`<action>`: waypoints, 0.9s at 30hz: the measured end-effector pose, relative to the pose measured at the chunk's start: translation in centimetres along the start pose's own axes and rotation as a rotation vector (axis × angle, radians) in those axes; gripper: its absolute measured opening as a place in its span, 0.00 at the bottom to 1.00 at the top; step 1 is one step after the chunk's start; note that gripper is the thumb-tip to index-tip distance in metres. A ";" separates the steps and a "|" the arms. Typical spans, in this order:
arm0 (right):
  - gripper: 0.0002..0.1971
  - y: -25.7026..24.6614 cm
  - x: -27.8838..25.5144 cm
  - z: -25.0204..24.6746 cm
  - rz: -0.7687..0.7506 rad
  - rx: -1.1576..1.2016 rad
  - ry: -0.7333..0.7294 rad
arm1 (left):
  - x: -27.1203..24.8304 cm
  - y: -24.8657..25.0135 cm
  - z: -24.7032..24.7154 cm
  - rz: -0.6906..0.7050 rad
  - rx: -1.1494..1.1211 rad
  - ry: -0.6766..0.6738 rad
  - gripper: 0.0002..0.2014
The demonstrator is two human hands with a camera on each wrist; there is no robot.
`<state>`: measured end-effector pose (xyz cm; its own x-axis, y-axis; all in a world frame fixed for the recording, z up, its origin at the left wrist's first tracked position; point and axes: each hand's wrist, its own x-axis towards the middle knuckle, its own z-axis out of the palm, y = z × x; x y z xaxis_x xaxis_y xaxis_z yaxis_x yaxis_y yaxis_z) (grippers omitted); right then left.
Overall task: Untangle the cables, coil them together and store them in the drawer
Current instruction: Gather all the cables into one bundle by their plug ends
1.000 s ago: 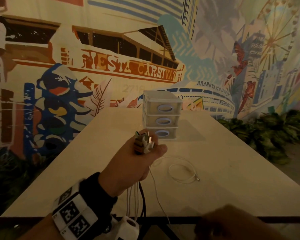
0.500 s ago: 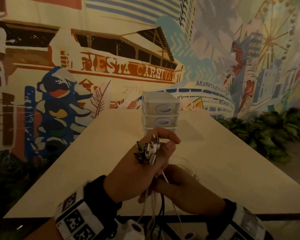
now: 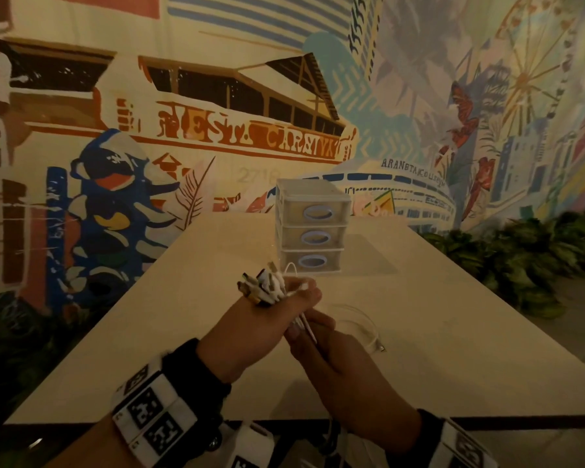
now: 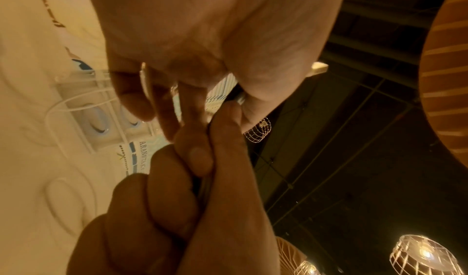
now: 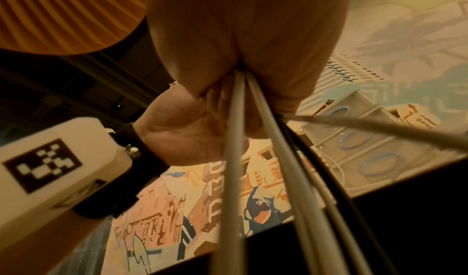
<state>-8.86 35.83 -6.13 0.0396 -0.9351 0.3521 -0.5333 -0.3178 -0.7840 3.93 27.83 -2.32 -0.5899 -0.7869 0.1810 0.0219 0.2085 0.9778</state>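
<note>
Cables (image 3: 267, 288) sit bunched in your left hand (image 3: 250, 325), fingers curled tight round them, plug ends fanned out above your fist over the table's (image 3: 190, 332) near half. Just beneath it, your right hand (image 3: 338, 369) closes on the same strands, which run down past the near edge. One white cable (image 3: 362, 319) lies looped on the table to the right of your hands. Farther along the middle stands the drawer unit (image 3: 313, 228), all three drawers closed.
</note>
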 end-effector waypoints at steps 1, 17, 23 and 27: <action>0.21 0.0 -0.1 0.0 -0.024 -0.022 0.009 | 0.0 -0.4 0.0 -0.042 0.038 -0.011 0.14; 0.18 1.9 -1.7 1.4 0.076 0.071 -0.119 | -1.1 -0.2 1.4 -0.007 0.177 -0.131 0.19; 0.18 1.8 -1.8 -1.2 0.097 -0.088 -0.197 | -1.4 -0.5 1.6 0.063 0.124 -0.075 0.09; 0.23 1.9 -1.3 -4.6 0.120 -0.208 -0.287 | -0.9 -0.9 1.3 0.073 0.003 -0.100 0.13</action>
<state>-13.80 37.22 -5.70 0.1863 -0.9790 0.0831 -0.7079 -0.1924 -0.6796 3.42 29.13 -3.52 -0.6645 -0.7076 0.2401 0.0656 0.2649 0.9620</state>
